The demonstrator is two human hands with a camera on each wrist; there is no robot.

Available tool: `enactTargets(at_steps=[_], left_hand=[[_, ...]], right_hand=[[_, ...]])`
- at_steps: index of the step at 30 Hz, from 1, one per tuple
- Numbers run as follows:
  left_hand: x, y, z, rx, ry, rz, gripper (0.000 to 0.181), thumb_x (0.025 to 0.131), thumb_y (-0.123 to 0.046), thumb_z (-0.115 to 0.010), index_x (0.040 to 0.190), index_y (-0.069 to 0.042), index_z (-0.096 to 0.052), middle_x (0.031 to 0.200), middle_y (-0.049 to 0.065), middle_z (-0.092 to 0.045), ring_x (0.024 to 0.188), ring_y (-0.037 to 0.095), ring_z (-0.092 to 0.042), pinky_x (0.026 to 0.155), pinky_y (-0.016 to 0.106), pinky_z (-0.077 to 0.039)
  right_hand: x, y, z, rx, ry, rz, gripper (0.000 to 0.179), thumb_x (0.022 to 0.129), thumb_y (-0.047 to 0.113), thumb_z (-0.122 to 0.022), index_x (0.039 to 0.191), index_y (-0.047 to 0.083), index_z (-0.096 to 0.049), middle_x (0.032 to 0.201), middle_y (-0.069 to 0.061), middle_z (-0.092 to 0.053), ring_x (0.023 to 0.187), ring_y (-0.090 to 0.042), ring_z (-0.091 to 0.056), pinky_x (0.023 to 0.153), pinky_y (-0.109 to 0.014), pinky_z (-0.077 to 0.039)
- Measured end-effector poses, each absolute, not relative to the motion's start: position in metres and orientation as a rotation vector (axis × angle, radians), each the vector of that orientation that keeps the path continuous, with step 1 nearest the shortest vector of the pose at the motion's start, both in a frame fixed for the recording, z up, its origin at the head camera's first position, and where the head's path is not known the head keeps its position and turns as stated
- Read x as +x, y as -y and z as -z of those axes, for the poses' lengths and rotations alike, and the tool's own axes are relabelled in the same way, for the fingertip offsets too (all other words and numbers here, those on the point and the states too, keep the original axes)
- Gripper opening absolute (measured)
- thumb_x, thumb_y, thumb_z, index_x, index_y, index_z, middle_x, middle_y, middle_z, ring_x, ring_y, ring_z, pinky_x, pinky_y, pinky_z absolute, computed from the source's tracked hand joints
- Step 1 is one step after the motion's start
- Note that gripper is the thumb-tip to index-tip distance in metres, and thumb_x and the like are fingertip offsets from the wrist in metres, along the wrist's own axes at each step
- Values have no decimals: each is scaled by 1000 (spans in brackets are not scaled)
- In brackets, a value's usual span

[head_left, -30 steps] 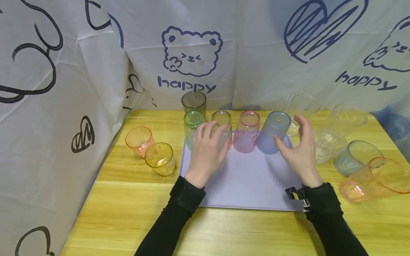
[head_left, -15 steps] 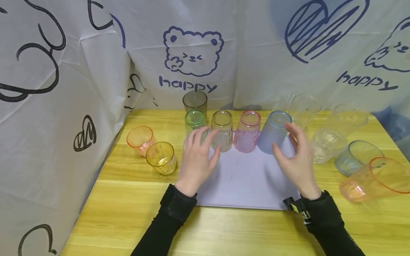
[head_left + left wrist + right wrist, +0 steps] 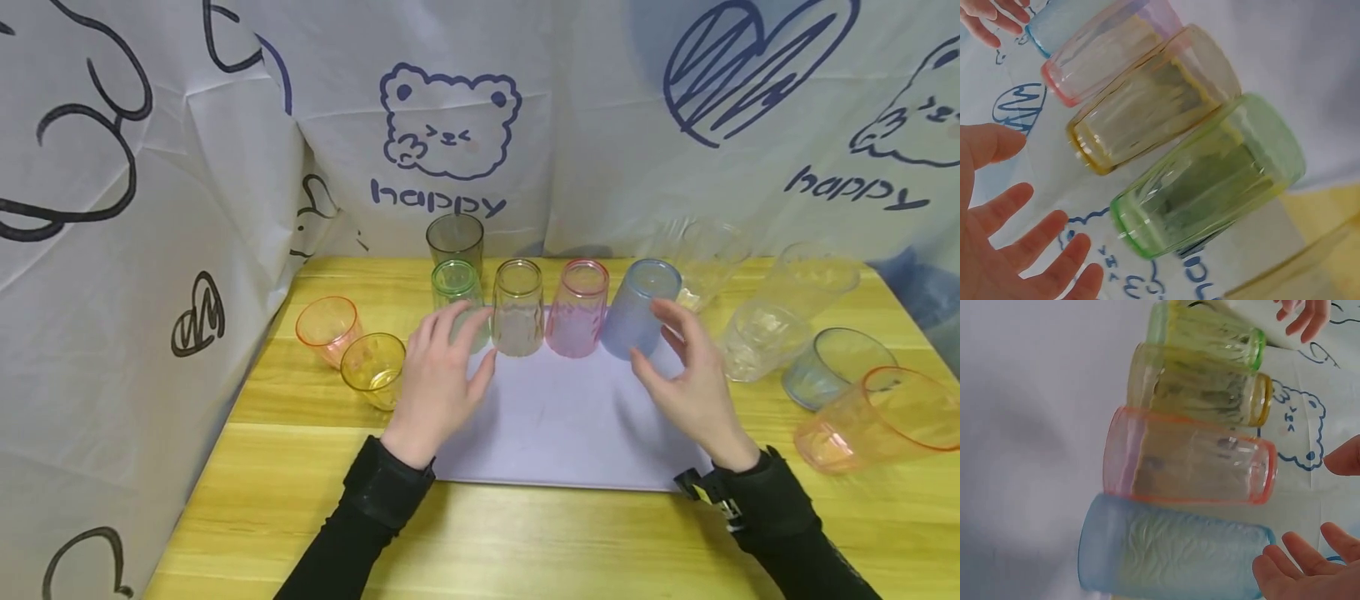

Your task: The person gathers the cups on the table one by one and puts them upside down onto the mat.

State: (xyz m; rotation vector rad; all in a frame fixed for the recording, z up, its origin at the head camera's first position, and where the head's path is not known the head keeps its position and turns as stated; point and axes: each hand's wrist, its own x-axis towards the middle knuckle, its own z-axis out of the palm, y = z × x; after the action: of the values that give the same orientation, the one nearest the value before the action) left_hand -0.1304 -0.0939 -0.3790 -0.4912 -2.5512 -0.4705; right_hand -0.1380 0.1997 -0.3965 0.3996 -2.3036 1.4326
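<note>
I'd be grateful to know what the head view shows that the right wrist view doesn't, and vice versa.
Only the head view: the large orange glass, the small orange glass and the sleeves.
Only the right wrist view: wavy relief plain on the blue glass.
Both: that glass, the green glass, amber glass and pink glass on the tray, bear drawing, left hand and right hand.

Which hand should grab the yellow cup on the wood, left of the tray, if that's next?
Probably the left hand: it looks open, holds nothing, and is right beside the yellow cup. The right hand is across the tray, by the upside-down blue cup.
</note>
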Motion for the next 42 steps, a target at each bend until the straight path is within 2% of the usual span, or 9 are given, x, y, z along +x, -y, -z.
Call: enactTargets(at_steps=[3, 8, 12, 17, 20, 27, 31, 37, 42], left_hand=[[-132, 98, 366, -533, 2553, 408, 46, 93, -25, -70, 136, -12, -58, 137, 14, -58, 124, 36, -57, 101, 52, -51], [-139, 103, 337, -559, 2608, 337, 49, 94, -28, -69, 139, -14, -56, 140, 14, -56, 125, 36, -56, 99, 51, -52], [-147, 106, 313, -543, 2651, 323, 53, 94, -30, -69, 143, -14, -54, 141, 14, -55, 124, 38, -57, 96, 52, -53], [-161, 109, 291, -524, 2695, 319, 57, 94, -33, -69, 145, -15, -52, 139, 15, -55, 122, 40, -57, 94, 54, -53], [-174, 110, 280, -505, 2744, 320, 61, 94, -36, -69, 147, -14, -49, 142, 16, -54, 125, 42, -55, 96, 56, -52], [-209, 111, 265, -435, 2864, 369, 70, 92, -46, -68, 150, -15, -45, 147, 17, -50, 125, 41, -54, 97, 56, -53], [-229, 109, 264, -374, 2971, 383, 74, 93, -50, -65, 154, -16, -40, 153, 16, -44, 130, 39, -49, 102, 55, -51], [-260, 109, 267, -302, 3131, 435, 75, 95, -51, -61, 157, -17, -34, 160, 17, -34, 141, 43, -40, 114, 57, -41], [-277, 112, 274, -227, 3224, 453, 78, 96, -51, -59, 159, -15, -29, 161, 19, -30, 147, 44, -33, 122, 56, -32]], right_hand=[[-138, -196, 393, 436, 2285, -1548, 62, 84, -14, -67, 142, -6, -45, 138, -14, -55, 129, 4, -49, 110, -10, -41], [-138, -187, 382, 464, 2237, -1775, 60, 89, -14, -62, 145, -7, -40, 134, 10, -55, 129, -3, -52, 110, -14, -43], [-141, -176, 370, 481, 2145, -1963, 57, 94, -8, -61, 146, -3, -40, 136, 2, -56, 132, -13, -53, 112, -21, -45], [-148, -162, 357, 472, 2052, -2123, 51, 97, -5, -59, 144, 3, -43, 135, -5, -57, 129, -15, -55, 108, -19, -48], [-153, -153, 350, 451, 2046, -2159, 48, 98, -1, -58, 143, 6, -45, 135, -5, -58, 128, -14, -55, 106, -15, -47], [-168, -128, 340, 355, 1852, -2499, 38, 100, -4, -51, 132, 17, -50, 126, -3, -61, 124, -17, -57, 108, -22, -49], [-175, -117, 337, 225, 1769, -2691, 32, 102, 2, -48, 131, 17, -46, 122, -1, -60, 122, -15, -59, 114, -29, -46], [-184, -105, 335, 101, 1626, -2897, 25, 104, 5, -43, 127, 16, -46, 125, -6, -56, 128, -23, -53, 124, -39, -35], [-187, -93, 335, 58, 1577, -2944, 26, 104, 3, -40, 125, 16, -46, 119, -4, -58, 125, -23, -52, 125, -41, -33]])
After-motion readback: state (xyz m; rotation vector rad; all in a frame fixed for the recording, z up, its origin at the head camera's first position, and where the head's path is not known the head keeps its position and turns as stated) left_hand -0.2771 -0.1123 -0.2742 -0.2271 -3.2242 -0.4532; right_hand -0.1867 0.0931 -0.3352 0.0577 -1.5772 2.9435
